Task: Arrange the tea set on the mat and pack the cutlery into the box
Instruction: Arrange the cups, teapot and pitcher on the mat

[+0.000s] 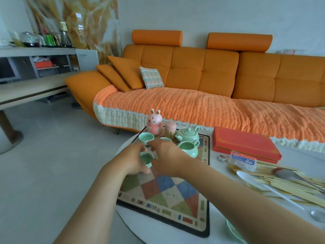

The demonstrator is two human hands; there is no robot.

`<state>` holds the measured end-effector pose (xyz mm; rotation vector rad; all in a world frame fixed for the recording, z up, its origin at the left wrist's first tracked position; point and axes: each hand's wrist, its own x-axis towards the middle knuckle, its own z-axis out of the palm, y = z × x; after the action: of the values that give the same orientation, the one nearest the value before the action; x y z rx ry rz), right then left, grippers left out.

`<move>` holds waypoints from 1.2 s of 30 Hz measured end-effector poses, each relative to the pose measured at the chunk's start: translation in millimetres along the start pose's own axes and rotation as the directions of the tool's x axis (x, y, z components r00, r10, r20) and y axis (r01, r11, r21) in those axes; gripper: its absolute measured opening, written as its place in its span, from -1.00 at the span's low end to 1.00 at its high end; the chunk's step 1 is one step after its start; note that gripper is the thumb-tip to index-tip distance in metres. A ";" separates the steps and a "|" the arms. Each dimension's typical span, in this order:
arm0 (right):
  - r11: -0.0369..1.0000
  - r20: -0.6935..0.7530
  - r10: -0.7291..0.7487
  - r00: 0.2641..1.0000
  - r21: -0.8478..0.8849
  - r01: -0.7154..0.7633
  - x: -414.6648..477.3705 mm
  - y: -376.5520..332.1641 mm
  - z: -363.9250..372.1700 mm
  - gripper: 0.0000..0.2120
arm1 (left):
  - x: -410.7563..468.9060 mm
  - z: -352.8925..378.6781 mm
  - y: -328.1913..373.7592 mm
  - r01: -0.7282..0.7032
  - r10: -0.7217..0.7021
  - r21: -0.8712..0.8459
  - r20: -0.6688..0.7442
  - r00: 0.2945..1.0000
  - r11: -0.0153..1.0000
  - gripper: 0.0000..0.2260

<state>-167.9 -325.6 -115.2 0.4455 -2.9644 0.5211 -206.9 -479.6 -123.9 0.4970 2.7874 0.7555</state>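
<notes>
A chequered mat (pixel 168 192) lies on the white round table. At its far end stand a mint-green teapot (pixel 188 134), a green pitcher (pixel 189 147) and green cups (pixel 146 138). My left hand (pixel 133 161) and my right hand (pixel 168 155) meet over one green cup (pixel 146 158) on the mat's left side; the left hand's fingers curl round it, the right hand's fingers touch its far side. A shut red box (pixel 244 144) lies right of the mat. Bamboo chopsticks (pixel 290 184), a white plastic spoon (pixel 260 184) and metal spoons (pixel 295 176) lie in front of the box.
A pink rabbit figure (pixel 154 123) and a toothpick holder (pixel 170 131) stand at the mat's far edge. A clear plastic pack (pixel 243 160) sits by the box. A green dish (pixel 233 233) shows at the table's near edge. An orange sofa (pixel 202 81) stands behind the table.
</notes>
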 end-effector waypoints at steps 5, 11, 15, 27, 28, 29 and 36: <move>0.980 0.084 0.153 0.985 0.112 -0.162 18.1 -17.5 28.4 -0.79 | -3.2 -8.8 -28.3 -0.025 0.023 -0.089 -0.016 1.000 0.996 -0.40; 0.895 -0.009 0.327 0.945 0.324 -0.307 32.1 -22.7 36.8 -0.64 | 2.5 -8.5 -54.1 0.004 -0.037 -0.189 -0.172 0.984 0.982 -0.64; 0.868 -0.030 0.371 0.928 0.367 -0.335 36.6 -25.2 39.3 -0.61 | 6.6 -7.4 -53.2 0.000 -0.024 -0.124 -0.196 0.980 0.992 -0.78; 0.922 -0.008 0.292 0.956 0.269 -0.279 -57.3 0.9 -26.9 -0.73 | -33.6 10.0 43.5 -0.192 0.163 -0.108 -0.233 0.959 0.975 -0.71; 0.928 -0.012 0.292 0.956 0.245 -0.280 -71.6 8.8 -35.1 -0.75 | -38.8 16.1 57.2 -0.228 0.201 -0.121 -0.203 0.958 0.966 -0.76; 0.931 -0.020 0.298 0.954 0.225 -0.286 -86.7 17.5 -42.3 -0.76 | -44.2 22.2 70.4 -0.253 0.232 -0.124 -0.162 0.959 0.960 -0.81; 0.903 0.024 0.384 0.923 0.199 -0.381 -195.2 60.8 -78.6 -0.72 | -77.2 61.5 137.0 -0.306 0.319 -0.089 0.284 0.904 0.948 -0.61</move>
<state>3.3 -191.4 -89.5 -0.1398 -3.0021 0.8618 -81.9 -369.5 -95.9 0.9807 2.4370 0.7291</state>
